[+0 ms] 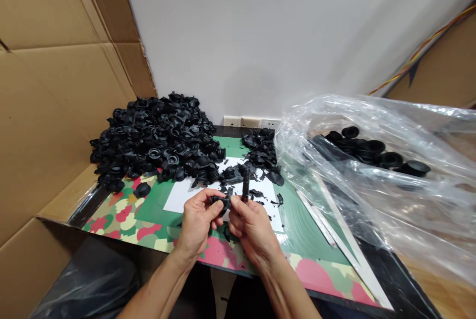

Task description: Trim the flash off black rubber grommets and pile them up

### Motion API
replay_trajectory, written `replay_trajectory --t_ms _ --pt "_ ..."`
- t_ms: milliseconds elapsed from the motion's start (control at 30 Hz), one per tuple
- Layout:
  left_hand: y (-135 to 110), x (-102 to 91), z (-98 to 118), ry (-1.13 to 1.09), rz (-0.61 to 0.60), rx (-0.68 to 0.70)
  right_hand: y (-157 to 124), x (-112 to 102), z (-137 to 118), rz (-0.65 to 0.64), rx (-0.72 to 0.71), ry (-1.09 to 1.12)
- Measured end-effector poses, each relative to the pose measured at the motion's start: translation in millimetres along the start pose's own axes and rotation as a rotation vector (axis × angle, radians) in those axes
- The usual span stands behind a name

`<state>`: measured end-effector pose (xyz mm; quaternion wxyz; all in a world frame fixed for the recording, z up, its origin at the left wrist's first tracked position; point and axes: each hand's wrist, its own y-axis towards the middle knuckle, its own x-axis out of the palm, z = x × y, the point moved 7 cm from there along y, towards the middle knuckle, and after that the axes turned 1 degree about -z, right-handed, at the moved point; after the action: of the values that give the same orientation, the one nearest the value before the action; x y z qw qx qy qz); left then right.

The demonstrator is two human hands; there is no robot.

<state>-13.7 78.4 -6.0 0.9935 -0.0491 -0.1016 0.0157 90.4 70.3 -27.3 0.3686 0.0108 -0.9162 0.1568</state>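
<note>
My left hand (197,222) pinches a small black ribbed rubber part (219,201) over the near middle of the table. My right hand (251,227) is closed round a thin black tool (246,185) that stands up from the fist, its thumb touching the same rubber part. Both hands hover above a white sheet (186,195) lying on a green mat (156,197). A big heap of the same black rubber parts (156,140) lies behind and left of the hands.
Black trimmed scraps (264,153) lie at the back centre. A clear plastic bag (372,180) holding more black parts fills the right side. Cardboard walls (55,86) stand on the left, a camouflage cloth (119,210) covers the table, and a black bag (85,279) hangs below the front edge.
</note>
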Motion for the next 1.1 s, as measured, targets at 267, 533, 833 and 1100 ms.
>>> replay_trajectory --t_ms 267,533,833,1100 --pt "2 -6.6 4 0.137 0.074 0.073 2 -10 2 0.050 -0.026 -0.127" --pt "2 -10.7 7 0.215 0.080 0.069 -28 -28 -61 0.183 -0.580 -0.639" --pt "0 -5.0 15 0.333 0.011 0.177 -24 -26 -57 0.030 -0.583 -0.468" --pt "-4 1.5 26 0.392 -0.033 0.290 -22 -18 -52 -0.050 -0.555 -0.333"
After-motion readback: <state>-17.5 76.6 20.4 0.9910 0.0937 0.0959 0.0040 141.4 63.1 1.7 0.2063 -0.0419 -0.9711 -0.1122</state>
